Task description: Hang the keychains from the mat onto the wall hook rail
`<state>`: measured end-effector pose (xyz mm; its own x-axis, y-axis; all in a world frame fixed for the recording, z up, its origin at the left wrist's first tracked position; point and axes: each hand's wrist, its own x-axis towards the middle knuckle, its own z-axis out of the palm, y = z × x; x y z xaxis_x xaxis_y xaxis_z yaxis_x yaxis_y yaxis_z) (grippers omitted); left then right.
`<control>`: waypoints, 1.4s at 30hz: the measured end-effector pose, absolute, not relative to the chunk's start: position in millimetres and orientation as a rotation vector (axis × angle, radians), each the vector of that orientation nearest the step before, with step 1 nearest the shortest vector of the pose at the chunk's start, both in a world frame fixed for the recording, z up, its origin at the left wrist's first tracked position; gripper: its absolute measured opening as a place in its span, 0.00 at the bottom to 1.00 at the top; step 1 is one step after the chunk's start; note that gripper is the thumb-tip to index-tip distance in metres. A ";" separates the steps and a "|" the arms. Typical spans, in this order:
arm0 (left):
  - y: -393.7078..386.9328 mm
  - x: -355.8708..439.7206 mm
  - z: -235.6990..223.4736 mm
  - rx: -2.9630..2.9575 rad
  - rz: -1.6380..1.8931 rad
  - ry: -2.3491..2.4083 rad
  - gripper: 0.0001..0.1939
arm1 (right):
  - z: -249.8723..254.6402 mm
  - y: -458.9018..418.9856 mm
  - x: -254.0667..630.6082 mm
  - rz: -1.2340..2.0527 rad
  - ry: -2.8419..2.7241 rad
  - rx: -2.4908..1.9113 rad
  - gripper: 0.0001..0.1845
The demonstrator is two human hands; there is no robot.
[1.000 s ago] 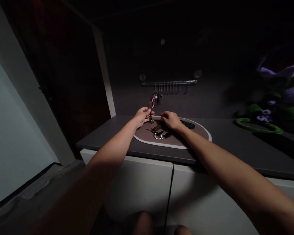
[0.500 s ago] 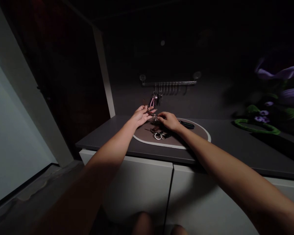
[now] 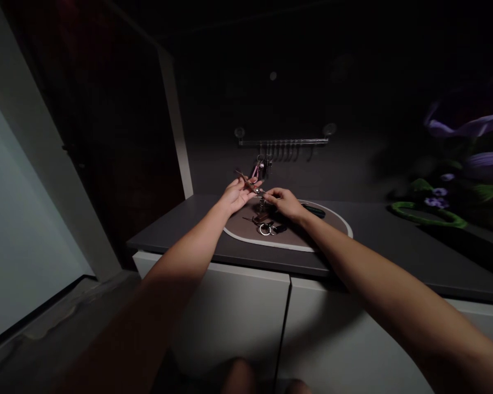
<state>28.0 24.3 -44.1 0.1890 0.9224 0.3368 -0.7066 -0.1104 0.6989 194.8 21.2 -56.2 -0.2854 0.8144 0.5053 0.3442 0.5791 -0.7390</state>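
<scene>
Palm up, my left hand [image 3: 234, 198] supports a brown strap-like keychain [image 3: 248, 184] that lies across its fingers, some of them spread. My right hand [image 3: 286, 203] pinches the metal end of this keychain between thumb and fingertips. Small metal pieces dangle just below the pinch; dim light hides their exact shape. Both hands are above a brown oval mat [image 3: 308, 234] with a pale rim. On the mat, below the hands, lie silver key rings [image 3: 265, 230] with dark fobs. A dark elongated object [image 3: 314, 211] rests beside my right wrist.
A clear rail with hooks [image 3: 285, 142] is fixed to the dark wall, and keys with a pink fob [image 3: 256, 168] hang at its left. The grey countertop [image 3: 164, 227] sits over white cabinets [image 3: 238, 306]. Purple flowers with a green ring base [image 3: 431, 215] stand at right.
The keychain's metal end has turned and stretches straighter between my hands. Its strap shows more clearly across my left fingers. Both hands stay in nearly the same place.
</scene>
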 end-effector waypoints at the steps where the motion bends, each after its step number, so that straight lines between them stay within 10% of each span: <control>1: 25.5 28.1 -44.0 0.897 1.427 0.304 0.07 | -55.4 21.0 194.9 0.642 -1.846 -0.927 0.16; 13: 28.1 22.0 -40.0 0.754 1.542 0.462 0.21 | -54.5 33.4 199.5 0.548 -1.732 -0.803 0.15; 26: 13.6 46.2 -45.3 1.900 1.563 0.881 0.06 | -45.8 16.8 200.0 0.210 -1.830 -0.905 0.15; 42: 15.9 52.1 -48.5 1.546 1.609 0.745 0.15 | -47.6 15.5 198.9 0.683 -1.648 -0.780 0.18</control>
